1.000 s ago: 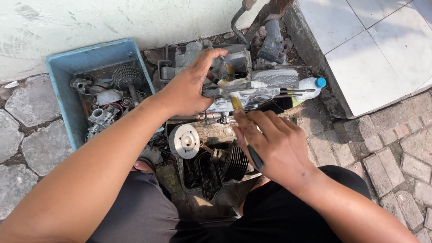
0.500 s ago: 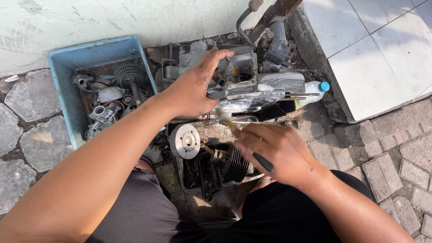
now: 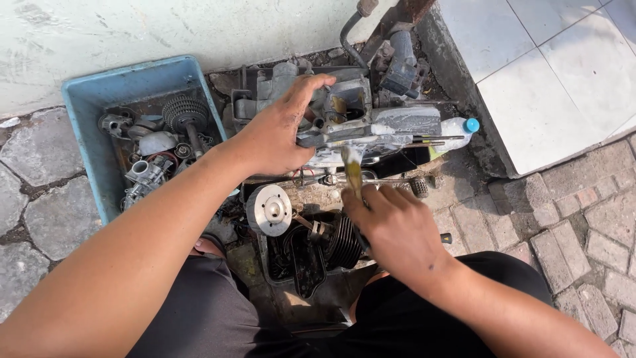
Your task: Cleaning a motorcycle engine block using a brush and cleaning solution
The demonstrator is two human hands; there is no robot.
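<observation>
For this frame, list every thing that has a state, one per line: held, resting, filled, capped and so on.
left hand: gripping the engine casing
right hand: holding a paintbrush, bristles against the casing
blue tray: filled with metal parts
plastic bottle: lying down, blue cap on
finned cylinder: lying on the ground

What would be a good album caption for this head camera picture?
Left hand steadies a grimy engine case while the right hand brushes it, beside a blue tub of parts.

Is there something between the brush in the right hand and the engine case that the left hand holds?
Nothing visible stands between them. The right hand holds the brush with its bristles up against the grey engine case. The left hand rests on the case further left, clear of the brush.
</observation>
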